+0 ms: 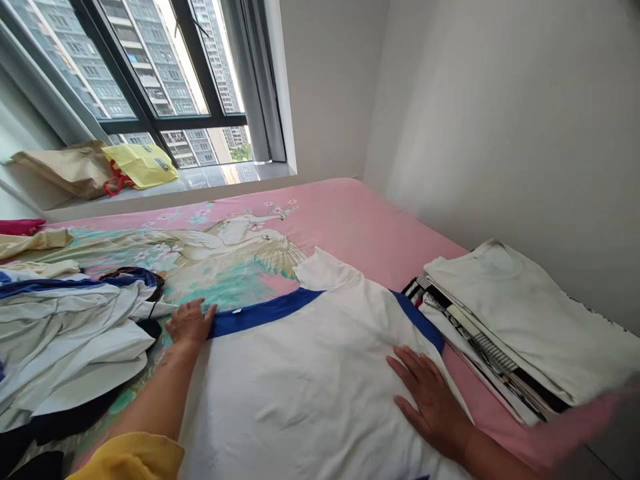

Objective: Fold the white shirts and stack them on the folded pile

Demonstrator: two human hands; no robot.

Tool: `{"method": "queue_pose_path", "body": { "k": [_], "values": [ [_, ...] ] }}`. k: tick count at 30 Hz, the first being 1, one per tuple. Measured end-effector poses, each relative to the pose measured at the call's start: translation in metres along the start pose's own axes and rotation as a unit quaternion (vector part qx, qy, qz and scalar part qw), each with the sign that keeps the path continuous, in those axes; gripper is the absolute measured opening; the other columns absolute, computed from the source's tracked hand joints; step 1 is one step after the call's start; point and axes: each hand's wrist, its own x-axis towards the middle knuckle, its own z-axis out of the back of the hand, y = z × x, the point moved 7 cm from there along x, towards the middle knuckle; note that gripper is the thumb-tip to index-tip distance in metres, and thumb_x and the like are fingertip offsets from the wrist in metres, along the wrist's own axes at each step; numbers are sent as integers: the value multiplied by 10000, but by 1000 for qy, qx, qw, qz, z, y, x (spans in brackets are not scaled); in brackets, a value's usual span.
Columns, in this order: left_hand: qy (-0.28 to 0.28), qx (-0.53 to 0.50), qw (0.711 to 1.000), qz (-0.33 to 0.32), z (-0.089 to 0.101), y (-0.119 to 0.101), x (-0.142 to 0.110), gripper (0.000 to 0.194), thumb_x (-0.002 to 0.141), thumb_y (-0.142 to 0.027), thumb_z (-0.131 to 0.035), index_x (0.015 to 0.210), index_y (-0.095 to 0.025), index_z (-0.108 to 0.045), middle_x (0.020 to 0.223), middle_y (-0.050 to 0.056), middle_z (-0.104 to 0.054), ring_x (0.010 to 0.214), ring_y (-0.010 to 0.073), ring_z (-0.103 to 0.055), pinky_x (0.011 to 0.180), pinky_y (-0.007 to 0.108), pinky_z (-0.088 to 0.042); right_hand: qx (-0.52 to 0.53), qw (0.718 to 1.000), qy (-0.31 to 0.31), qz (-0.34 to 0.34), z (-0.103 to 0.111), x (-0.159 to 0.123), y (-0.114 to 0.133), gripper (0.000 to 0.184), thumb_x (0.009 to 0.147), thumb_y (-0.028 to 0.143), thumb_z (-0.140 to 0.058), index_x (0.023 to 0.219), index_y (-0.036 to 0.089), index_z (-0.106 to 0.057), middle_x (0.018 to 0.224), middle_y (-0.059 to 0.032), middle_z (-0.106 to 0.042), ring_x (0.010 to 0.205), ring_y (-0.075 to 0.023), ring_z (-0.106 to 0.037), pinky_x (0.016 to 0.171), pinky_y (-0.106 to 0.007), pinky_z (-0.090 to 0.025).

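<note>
A white cloth shirt with blue shoulder bands (300,387) is spread on a bed covered by a pink printed sheet (345,213), in the lower middle of the view. Its white collar (333,272) is pointed toward the window side, and its lower part is cut off by the bottom of the view. Shallow wrinkles are seen across the body.

The left end of the blue band is touched by the left hand (190,321), whose fingers are partly bent; whether cloth is pinched there cannot be told. The right hand (427,397) is laid palm down on the right part of the shirt, open, with fingers spread and nothing gripped.

To the right, a stack of folded clothes topped with white cloth (515,313) is set near the shirt's blue edge, with only a narrow strip of pink sheet left between. On the left, a loose heap of white, blue and black garments (85,340) is piled just beside the left forearm. More room is offered beyond the collar, where the sheet is stretched to the wall. Farther off, a brown paper bag (65,170) and a yellow bag with red handles (143,165) are rested on the windowsill (220,176).
</note>
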Motion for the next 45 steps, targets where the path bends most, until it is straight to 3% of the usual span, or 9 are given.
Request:
{"method": "queue_pose_path", "body": {
  "k": [4, 7, 10, 18, 25, 29, 36, 42, 45],
  "values": [
    [-25, -94, 980, -175, -7, -98, -80, 403, 888, -378, -356, 1156, -161, -565, 1244, 124, -568, 1205, 248, -455, 1043, 406, -321, 19, 1000, 10, -10, 2, 0, -1, 620, 893, 418, -439, 1467, 261, -263, 1519, -52, -258, 1391, -268, -227, 1128, -499, -179],
    [108, -148, 879, -441, -17, -180, -197, 403, 880, -447, -406, 1176, -267, -610, 1335, 61, -538, 1274, 235, -425, 1120, 406, -229, 20, 1000, 16, -11, 2, 0, 0, 615, 894, 411, -437, 1465, 259, -267, 1523, -49, -249, 1395, -267, -215, 1132, -494, -168],
    [201, -128, 798, -553, -27, -184, -263, 565, 852, -558, -433, 1383, -369, -396, 1500, 7, -338, 1373, 248, -298, 1159, 471, -51, 14, 1000, 9, -11, 3, -2, 1, 618, 893, 409, -431, 1467, 262, -257, 1521, -50, -255, 1391, -268, -226, 1131, -495, -170],
    [64, 118, 991, -21, -31, 58, -104, 610, 879, -484, -391, 1395, -159, -398, 1504, 165, -292, 1401, 320, -212, 1092, 623, -97, -2, 1000, -16, 8, 4, -3, 4, 641, 889, 407, -440, 1473, 246, -231, 1522, -59, -250, 1389, -271, -232, 1110, -509, -212],
    [103, -53, 907, -406, -51, -124, -152, 523, 917, -471, -322, 1405, -291, -377, 1513, 41, -310, 1392, 210, -264, 1153, 454, -146, -14, 1000, -24, 13, 4, -1, 4, 644, 890, 408, -446, 1476, 252, -230, 1521, -51, -254, 1387, -274, -238, 1110, -499, -211],
    [169, -58, 912, -369, -71, -197, -119, 614, 905, -550, -277, 1467, -313, -202, 1551, 17, -195, 1425, 219, -159, 1138, 539, 26, -21, 999, -31, 12, 3, -1, 3, 645, 892, 406, -447, 1479, 255, -227, 1516, -48, -268, 1384, -276, -245, 1112, -488, -210],
    [169, -41, 954, -242, -66, -242, -53, 668, 904, -534, -224, 1484, -210, -154, 1563, 81, -116, 1430, 278, -111, 1099, 625, -21, -22, 1000, -14, 9, 4, 1, 2, 620, 902, 406, -430, 1472, 245, -248, 1521, -53, -255, 1393, -263, -222, 1114, -486, -208],
    [168, -70, 904, -386, -48, -265, -170, 689, 873, -633, -231, 1477, -310, -156, 1567, 18, -117, 1438, 227, -83, 1127, 564, 47, -6, 1000, -24, 5, 6, -1, 3, 597, 896, 409, -435, 1451, 237, -297, 1506, -66, -290, 1388, -263, -232, 1109, -496, -205],
    [201, -56, 901, -381, -49, -208, -199, 690, 859, -650, -272, 1468, -342, -168, 1564, 13, -125, 1434, 237, -112, 1124, 579, 27, 1, 999, -36, 1, 7, -2, 3, 593, 890, 415, -436, 1443, 239, -309, 1496, -65, -311, 1380, -261, -250, 1107, -494, -214]
  ]
}}
